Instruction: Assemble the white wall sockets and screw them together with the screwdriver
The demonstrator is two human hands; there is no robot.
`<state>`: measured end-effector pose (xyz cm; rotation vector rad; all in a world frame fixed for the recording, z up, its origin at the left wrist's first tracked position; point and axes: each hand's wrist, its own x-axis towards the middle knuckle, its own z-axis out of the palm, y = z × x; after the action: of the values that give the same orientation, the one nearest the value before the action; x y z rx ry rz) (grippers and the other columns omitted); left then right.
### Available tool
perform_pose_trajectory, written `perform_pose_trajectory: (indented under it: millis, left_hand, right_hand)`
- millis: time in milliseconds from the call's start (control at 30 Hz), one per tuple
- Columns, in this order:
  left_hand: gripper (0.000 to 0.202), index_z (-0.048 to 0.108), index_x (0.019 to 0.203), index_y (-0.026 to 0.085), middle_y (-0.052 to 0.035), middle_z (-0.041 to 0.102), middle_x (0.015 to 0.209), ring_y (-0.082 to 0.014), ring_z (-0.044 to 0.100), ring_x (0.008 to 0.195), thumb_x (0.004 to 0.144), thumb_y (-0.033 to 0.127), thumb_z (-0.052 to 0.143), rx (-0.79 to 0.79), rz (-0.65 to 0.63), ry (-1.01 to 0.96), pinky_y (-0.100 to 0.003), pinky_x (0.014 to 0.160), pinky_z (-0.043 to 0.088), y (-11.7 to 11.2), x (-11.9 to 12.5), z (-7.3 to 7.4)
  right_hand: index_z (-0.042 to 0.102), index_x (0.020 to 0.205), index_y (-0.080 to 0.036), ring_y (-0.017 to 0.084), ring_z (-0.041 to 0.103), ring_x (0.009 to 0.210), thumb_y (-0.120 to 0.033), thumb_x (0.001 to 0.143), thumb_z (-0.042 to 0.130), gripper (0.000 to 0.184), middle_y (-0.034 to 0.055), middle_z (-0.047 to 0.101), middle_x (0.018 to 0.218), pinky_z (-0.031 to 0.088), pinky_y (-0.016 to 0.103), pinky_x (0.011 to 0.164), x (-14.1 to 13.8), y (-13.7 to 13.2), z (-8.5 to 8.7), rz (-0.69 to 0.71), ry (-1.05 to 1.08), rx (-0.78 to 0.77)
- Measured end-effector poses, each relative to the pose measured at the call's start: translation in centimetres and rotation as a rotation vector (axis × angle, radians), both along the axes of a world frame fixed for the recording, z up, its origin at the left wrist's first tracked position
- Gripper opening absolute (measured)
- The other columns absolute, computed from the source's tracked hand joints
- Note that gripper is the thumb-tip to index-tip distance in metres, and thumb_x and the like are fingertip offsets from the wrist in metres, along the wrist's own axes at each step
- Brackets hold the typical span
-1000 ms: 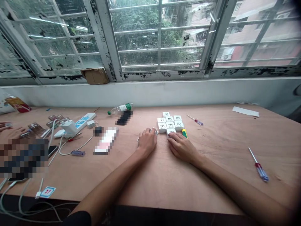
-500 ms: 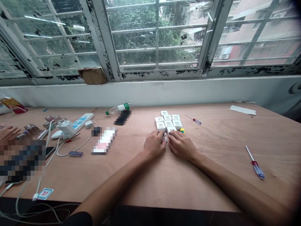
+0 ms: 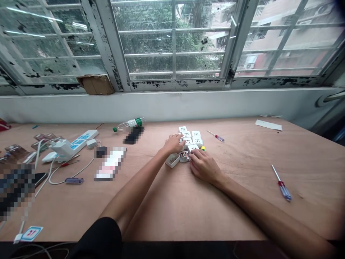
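A pale plywood counter (image 3: 237,216) carries a tight cluster of white square plastic socket modules (image 3: 192,138), its long axis running away from the person. The open left hand (image 3: 174,144) lies across the cluster's left edge. Below it sit a hollow white casing (image 3: 172,160) and an opened module (image 3: 184,156), just beside the curled right hand (image 3: 203,165), whose grip on the front module is unclear.

White square socket modules (image 3: 190,138) stand directly ahead of the left hand (image 3: 174,144) and right hand (image 3: 203,166). Rightward, a hand could pass over the pale plywood worktop (image 3: 237,216), past a slim red-handled screwdriver (image 3: 215,136). Leftward, a white power strip (image 3: 83,138) and white cables (image 3: 67,172) obstruct.
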<state>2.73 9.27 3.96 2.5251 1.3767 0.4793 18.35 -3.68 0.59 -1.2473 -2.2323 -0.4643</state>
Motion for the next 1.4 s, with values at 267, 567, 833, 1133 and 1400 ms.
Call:
perform_pose_trajectory:
  millis: [267, 567, 833, 1133, 1400]
  left_hand:
    - [0.044, 0.049, 0.136, 0.029, -0.0072, 0.041, 0.152, -0.0342, 0.034, 0.137, 0.099, 0.045, 0.032, 0.014, 0.100, 0.057, -0.056, 0.105, 0.038, 0.7, -1.8, -1.0]
    - [0.044, 0.045, 0.138, 0.024, -0.0099, 0.041, 0.152, -0.0320, 0.034, 0.139, 0.100, 0.039, 0.029, 0.074, 0.051, 0.105, -0.056, 0.110, 0.033, 0.3, 1.1, 0.3]
    - [0.049, 0.035, 0.146, 0.020, -0.0109, 0.042, 0.153, -0.0289, 0.037, 0.140, 0.099, 0.033, 0.026, 0.058, -0.103, 0.181, -0.056, 0.111, 0.032, 1.3, 4.5, 0.1]
    - [0.059, 0.033, 0.149, 0.021, -0.0118, 0.038, 0.155, -0.0347, 0.033, 0.141, 0.098, 0.051, 0.026, 0.072, 0.070, 0.209, -0.067, 0.111, 0.024, 0.8, -1.3, -0.5]
    - [0.061, 0.030, 0.150, 0.024, -0.0070, 0.031, 0.160, -0.0316, 0.023, 0.148, 0.098, 0.053, 0.021, 0.032, 0.121, 0.140, -0.067, 0.115, 0.015, 0.5, -1.4, -1.5]
  right_hand:
    - [0.062, 0.100, -0.017, 0.026, 0.056, 0.100, -0.013, 0.089, 0.050, 0.017, 0.0125, 0.064, 0.107, 0.048, 0.039, 0.086, 0.1, -0.1, 0.1, 0.014, 0.017, -0.009]
    - [0.063, 0.103, -0.016, 0.027, 0.059, 0.103, -0.014, 0.089, 0.050, 0.019, 0.0138, 0.064, 0.112, 0.051, 0.042, 0.087, -0.1, -0.1, 0.0, 0.041, 0.037, -0.019]
    - [0.062, 0.105, -0.015, 0.027, 0.060, 0.109, -0.012, 0.090, 0.049, 0.020, 0.0153, 0.065, 0.117, 0.052, 0.044, 0.092, 0.3, 0.0, -0.1, 0.101, 0.081, -0.044]
    - [0.064, 0.106, -0.017, 0.026, 0.061, 0.109, -0.034, 0.095, 0.049, 0.024, 0.0138, 0.066, 0.115, 0.051, 0.042, 0.093, 0.9, 2.0, 1.6, -0.047, 0.254, -0.143]
    - [0.055, 0.129, -0.013, 0.032, 0.048, 0.128, -0.040, 0.099, 0.036, 0.045, 0.0172, 0.057, 0.135, 0.038, 0.045, 0.106, 0.6, 9.7, 2.3, -0.350, 0.166, -0.449]
